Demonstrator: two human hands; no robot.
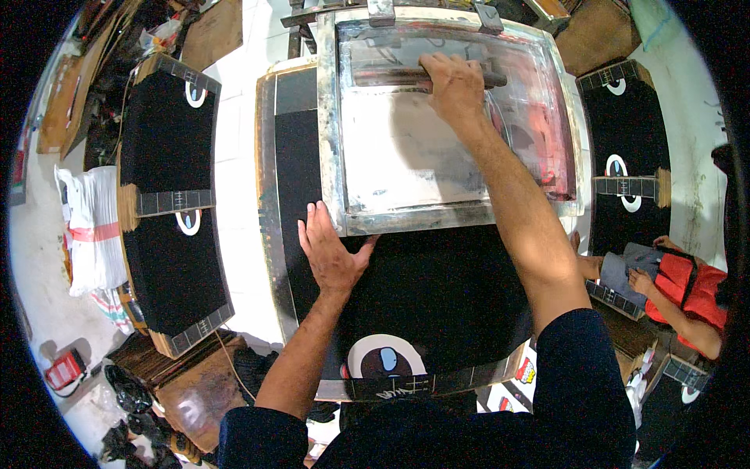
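A silk-screen frame [331, 156] with a pale, worn border lies flat over black fabric [437, 289] in front of me. My right hand [455, 84] is closed round a long, dark squeegee [383, 76], which lies across the far part of the screen's mesh [383, 148]. At the frame's near left corner, my left hand [334, 250] has its fingers stretched out along the side and its thumb apart at the near edge. A white ring-shaped print with a blue spot [387, 358] shows on the fabric close to my body.
Long boards with black printed fabric stand on the left [168, 133] and right [629, 117]. Folded white cloth [94, 227] hangs at the left. Another person in red [687, 281] sits at the right. Metal hinge clamps [488, 17] hold the frame's far edge.
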